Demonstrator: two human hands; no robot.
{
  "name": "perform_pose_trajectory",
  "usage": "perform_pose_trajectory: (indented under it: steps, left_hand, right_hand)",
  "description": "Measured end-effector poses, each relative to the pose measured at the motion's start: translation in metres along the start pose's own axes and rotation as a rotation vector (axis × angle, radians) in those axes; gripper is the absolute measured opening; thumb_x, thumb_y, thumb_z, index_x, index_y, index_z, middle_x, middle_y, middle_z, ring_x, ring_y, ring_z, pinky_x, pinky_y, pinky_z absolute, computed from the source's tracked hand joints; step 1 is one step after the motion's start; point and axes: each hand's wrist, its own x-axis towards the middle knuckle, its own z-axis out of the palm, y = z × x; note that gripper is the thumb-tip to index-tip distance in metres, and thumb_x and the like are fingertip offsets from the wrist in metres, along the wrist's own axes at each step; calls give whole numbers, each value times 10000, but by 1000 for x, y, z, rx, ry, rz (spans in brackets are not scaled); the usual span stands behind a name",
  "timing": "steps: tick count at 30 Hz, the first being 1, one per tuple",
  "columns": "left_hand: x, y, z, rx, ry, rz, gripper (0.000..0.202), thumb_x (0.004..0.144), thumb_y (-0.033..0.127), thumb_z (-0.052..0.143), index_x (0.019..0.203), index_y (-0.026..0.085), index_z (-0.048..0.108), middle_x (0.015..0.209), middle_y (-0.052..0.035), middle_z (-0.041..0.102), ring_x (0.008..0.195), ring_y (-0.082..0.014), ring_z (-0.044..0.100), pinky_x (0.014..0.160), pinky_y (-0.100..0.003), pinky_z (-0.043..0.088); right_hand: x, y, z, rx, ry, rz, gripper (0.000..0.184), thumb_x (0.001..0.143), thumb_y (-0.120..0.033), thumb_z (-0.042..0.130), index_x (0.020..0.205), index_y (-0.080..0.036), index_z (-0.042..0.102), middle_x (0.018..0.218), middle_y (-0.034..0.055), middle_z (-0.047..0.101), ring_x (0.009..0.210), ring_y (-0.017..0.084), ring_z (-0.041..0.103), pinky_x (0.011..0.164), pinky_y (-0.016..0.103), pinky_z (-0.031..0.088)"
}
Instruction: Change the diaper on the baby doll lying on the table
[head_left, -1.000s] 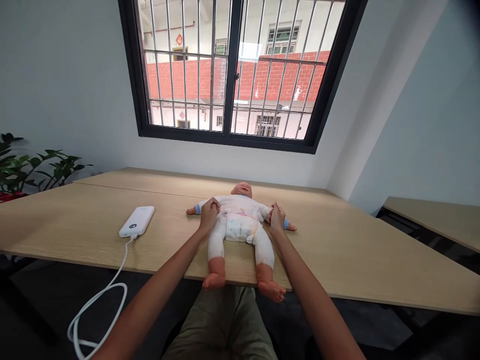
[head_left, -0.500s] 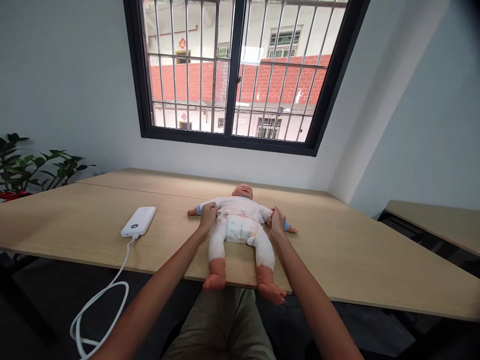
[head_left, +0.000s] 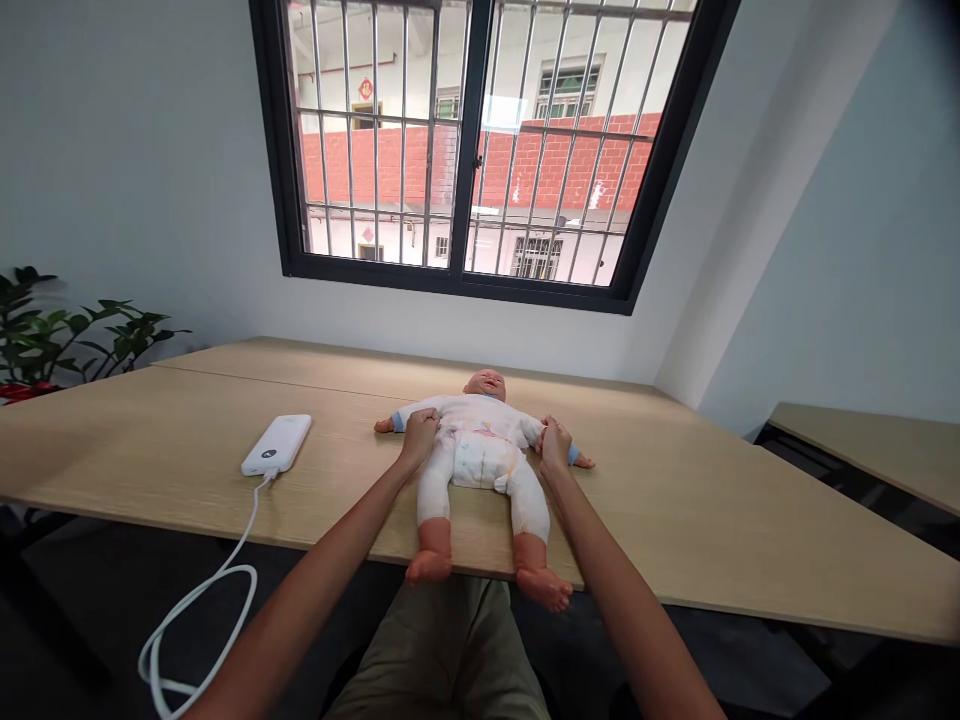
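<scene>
A baby doll (head_left: 480,450) in white clothes and a nappy lies on its back on the wooden table (head_left: 712,520), head toward the window, feet hanging over the near edge. My left hand (head_left: 418,436) is closed on the doll's clothing at its right side, near the waist. My right hand (head_left: 555,446) is closed on the clothing at the doll's other side, next to its blue-cuffed arm.
A white power bank (head_left: 276,445) lies on the table to the left, its white cable (head_left: 196,600) looping down off the edge. A green plant (head_left: 60,335) stands at the far left. A second table (head_left: 877,455) stands at the right. A barred window (head_left: 480,140) is ahead.
Both hands stay gripping the doll's sides; the view has shifted slightly and the hands have barely moved.
</scene>
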Motion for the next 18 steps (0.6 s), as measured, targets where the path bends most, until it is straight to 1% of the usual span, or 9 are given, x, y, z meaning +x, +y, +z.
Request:
perform_pose_trajectory:
  steps: [6, 12, 14, 16, 18]
  left_hand:
    - [-1, 4, -1, 22, -9, -3, 161, 579, 188, 427, 466, 197, 313, 476, 58, 278, 506, -93, 239, 511, -241, 171]
    - [0, 3, 0, 44, -8, -13, 197, 606, 202, 447, 468, 200, 306, 477, 59, 276, 509, -95, 242, 510, -241, 177]
    - [1, -2, 0, 54, -2, -21, 215, 625, 203, 451, 475, 203, 297, 482, 59, 278, 510, -97, 254, 509, -238, 187]
    - [3, -9, -2, 68, 16, -37, 233, 658, 207, 455, 483, 207, 302, 488, 54, 303, 509, -102, 287, 507, -235, 211]
    - [5, -16, -5, 88, 21, -65, 246, 710, 229, 462, 493, 211, 347, 491, 40, 367, 507, -112, 349, 506, -237, 255]
  right_hand:
    - [-2, -1, 0, -12, 18, 3, 207, 766, -315, 513, 618, -227, 400, 379, -99, 263, 354, 80, 204, 353, 230, 163]
    - [-3, -4, 0, -96, 10, -25, 220, 787, -315, 476, 595, -228, 417, 375, -88, 269, 360, 95, 225, 373, 246, 196]
    - [-1, -3, 0, -172, 26, -51, 248, 796, -317, 479, 574, -229, 412, 386, -74, 315, 371, 101, 256, 393, 254, 224]
    - [0, -2, -2, -241, 26, -70, 296, 786, -324, 528, 533, -228, 410, 400, -46, 390, 388, 110, 315, 416, 264, 246]
    - [0, 1, -3, -306, -28, -96, 356, 766, -366, 600, 495, -234, 411, 389, -18, 426, 401, 136, 383, 430, 278, 250]
